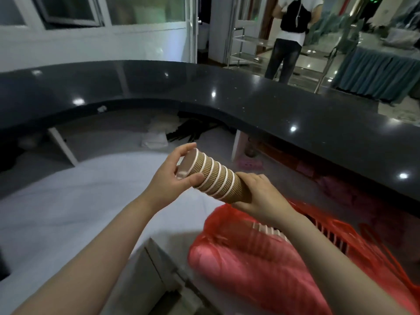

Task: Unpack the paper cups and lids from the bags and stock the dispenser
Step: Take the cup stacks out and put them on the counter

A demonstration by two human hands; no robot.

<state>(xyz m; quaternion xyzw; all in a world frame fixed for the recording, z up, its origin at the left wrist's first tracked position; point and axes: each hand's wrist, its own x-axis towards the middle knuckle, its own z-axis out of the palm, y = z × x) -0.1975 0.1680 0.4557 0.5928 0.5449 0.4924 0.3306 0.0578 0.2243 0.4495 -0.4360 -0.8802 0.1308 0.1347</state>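
- The red bag [261, 264], thin glossy plastic, slumps nearest on the pale surface [56, 212]; more ribbed cups show through it. A tug could spill them.
- Above it, held level in the air, is the cup stack [213, 178]: brown corrugated paper with white rims, tapering rightward.
- The right hand [261, 196] wraps the narrow base; the left hand [168, 178] pinches the wide mouth. An uneven pull could separate the nested cups.
- Beyond curves a polished dark counter [227, 92]; no dispenser is visible.

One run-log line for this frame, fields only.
left hand: grips cup stack mouth end | right hand: grips base end | stack: held above red bag | more cups in bag
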